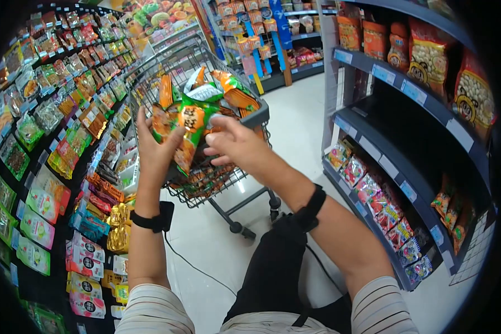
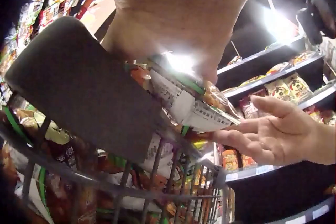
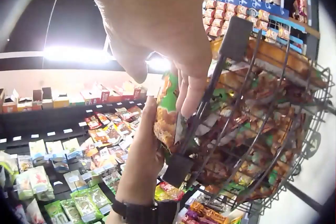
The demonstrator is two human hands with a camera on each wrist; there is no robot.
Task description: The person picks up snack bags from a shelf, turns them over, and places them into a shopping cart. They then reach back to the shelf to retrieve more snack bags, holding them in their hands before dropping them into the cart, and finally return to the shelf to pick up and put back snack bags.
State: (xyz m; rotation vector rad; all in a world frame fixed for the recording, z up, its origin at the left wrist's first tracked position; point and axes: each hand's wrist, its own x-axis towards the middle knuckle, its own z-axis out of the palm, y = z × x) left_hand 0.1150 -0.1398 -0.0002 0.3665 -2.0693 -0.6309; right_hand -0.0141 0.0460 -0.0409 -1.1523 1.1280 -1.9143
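A green and orange snack bag (image 1: 192,119) is held over the near end of a wire shopping cart (image 1: 258,114). My left hand (image 1: 157,147) grips its left side, thumb across the front and fingers partly hidden behind. The bag's white printed back (image 2: 176,98) shows in the left wrist view. My right hand (image 1: 246,147) is at the bag's right edge with its fingers spread loosely; from the left wrist camera this hand (image 2: 281,134) appears palm up, fingertips right at the bag's end. Several similar bags (image 1: 236,92) are heaped in the cart.
Packed snack shelves (image 1: 55,145) run along the left. On the right, a dark shelf unit (image 1: 384,119) carries jars (image 1: 374,40), nut bags (image 1: 428,55) and small candy packets (image 1: 381,203). Pale floor (image 1: 300,119) lies between cart and shelf. A thin cable (image 1: 197,267) hangs from the left wrist.
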